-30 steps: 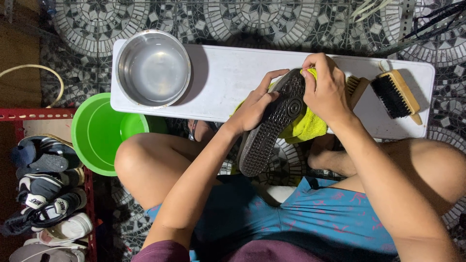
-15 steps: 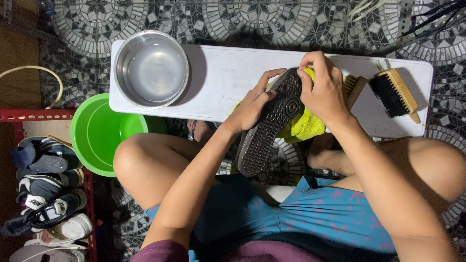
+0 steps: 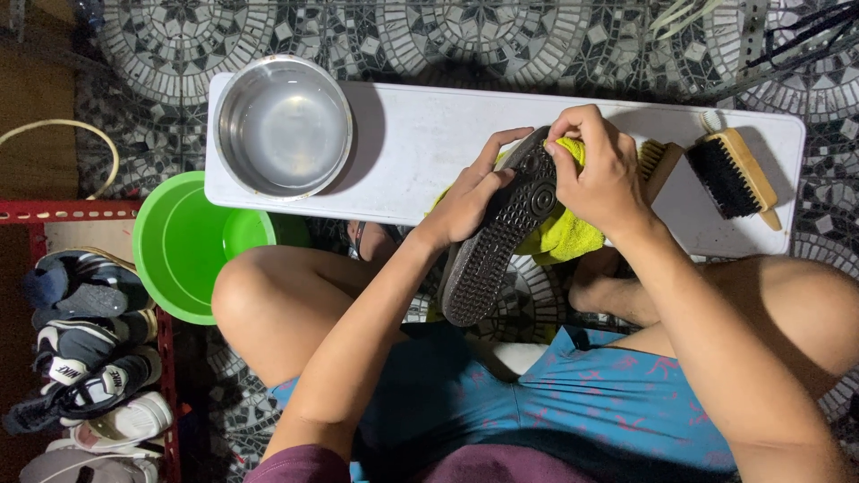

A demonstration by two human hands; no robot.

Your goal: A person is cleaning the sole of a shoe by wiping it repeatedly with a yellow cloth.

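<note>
A black shoe (image 3: 497, 241) is held sole-up over the near edge of a white board (image 3: 429, 134). My left hand (image 3: 470, 192) grips the shoe along its left side near the toe. My right hand (image 3: 604, 174) presses a yellow cloth (image 3: 564, 234) against the shoe's toe end. The cloth bunches under and to the right of the shoe. The shoe's upper is hidden from view.
A steel bowl (image 3: 284, 125) of water stands on the board's left end. Two wooden brushes (image 3: 734, 170) lie at its right end. A green plastic basin (image 3: 183, 241) sits on the patterned floor at the left, beside a red rack of shoes (image 3: 85, 358).
The shoe and both hands stay at the same spot. My right hand has shifted slightly with the cloth on the toe end.
</note>
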